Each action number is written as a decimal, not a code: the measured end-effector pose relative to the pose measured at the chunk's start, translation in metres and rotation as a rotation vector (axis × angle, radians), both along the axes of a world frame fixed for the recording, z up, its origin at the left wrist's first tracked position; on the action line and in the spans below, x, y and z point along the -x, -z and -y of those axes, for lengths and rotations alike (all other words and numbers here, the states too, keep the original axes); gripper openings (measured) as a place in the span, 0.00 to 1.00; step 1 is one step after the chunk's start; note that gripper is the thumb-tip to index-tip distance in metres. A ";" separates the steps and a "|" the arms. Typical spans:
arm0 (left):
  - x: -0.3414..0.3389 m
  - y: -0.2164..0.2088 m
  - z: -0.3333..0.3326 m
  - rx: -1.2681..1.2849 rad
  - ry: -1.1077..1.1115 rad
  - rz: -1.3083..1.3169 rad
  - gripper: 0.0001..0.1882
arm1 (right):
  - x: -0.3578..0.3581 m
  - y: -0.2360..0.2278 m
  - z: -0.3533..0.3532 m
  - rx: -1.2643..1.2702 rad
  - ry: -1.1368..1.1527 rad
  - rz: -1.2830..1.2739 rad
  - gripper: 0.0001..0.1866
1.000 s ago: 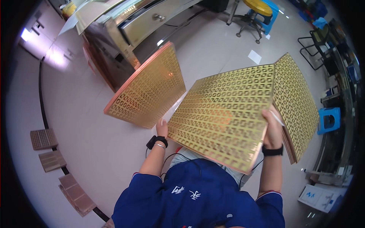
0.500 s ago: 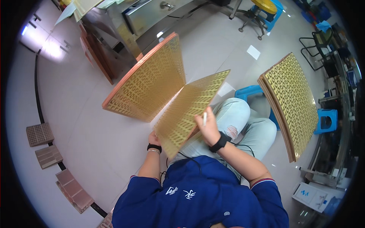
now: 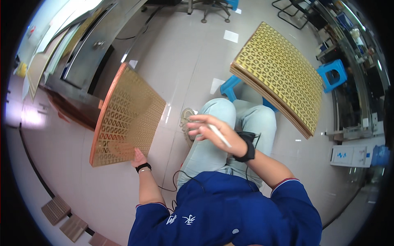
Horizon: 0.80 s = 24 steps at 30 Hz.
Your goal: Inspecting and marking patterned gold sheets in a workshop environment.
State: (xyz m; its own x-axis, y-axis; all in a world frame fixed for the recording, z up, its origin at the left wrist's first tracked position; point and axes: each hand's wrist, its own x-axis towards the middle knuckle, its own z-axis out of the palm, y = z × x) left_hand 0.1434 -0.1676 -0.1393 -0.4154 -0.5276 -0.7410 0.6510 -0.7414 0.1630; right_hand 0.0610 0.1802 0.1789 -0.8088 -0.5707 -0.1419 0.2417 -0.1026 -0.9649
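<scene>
A stack of patterned circuit-board panels (image 3: pixel 129 119) with copper-coloured edges stands upright on the floor to my left, leaning against the desk side. At its near lower corner is my left hand (image 3: pixel 140 158), fingers stretched out and pointing up along the panel face; whether they touch it I cannot tell. My right hand (image 3: pixel 215 130) is raised over my knee, fingers extended forward. A slim white pen-like stick (image 3: pixel 219 135) is held across this hand. To the right, another pile of yellow-gold patterned panels (image 3: pixel 283 69) lies on a blue stool (image 3: pixel 230 87).
A metal-fronted desk (image 3: pixel 88 53) with a knob stands at the far left, more brown boards (image 3: pixel 69 108) leaning below it. Small board stacks (image 3: pixel 56 210) line the left wall. A second blue stool (image 3: pixel 333 74) and a white box (image 3: pixel 349 156) are at right. A black cable (image 3: pixel 174 180) hangs beside me.
The single panel between my hands now rests against the upright stack, out of both hands. My right hand has come away from it, keeping the white stick. The view has turned right.
</scene>
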 end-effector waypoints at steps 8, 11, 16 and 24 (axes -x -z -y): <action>0.088 -0.025 -0.079 0.118 0.682 0.051 0.24 | -0.005 -0.058 -0.139 -0.021 0.803 -0.242 0.19; 0.136 -0.069 -0.135 0.185 0.883 -0.130 0.23 | -0.014 -0.063 -0.199 -0.107 1.057 -0.325 0.19; 0.200 -0.169 -0.222 0.562 1.192 -0.252 0.22 | -0.046 -0.001 -0.323 -1.148 1.357 -0.656 0.18; 0.258 -0.245 -0.334 1.210 1.307 -0.363 0.21 | -0.074 0.040 -0.354 -1.348 1.512 -0.237 0.17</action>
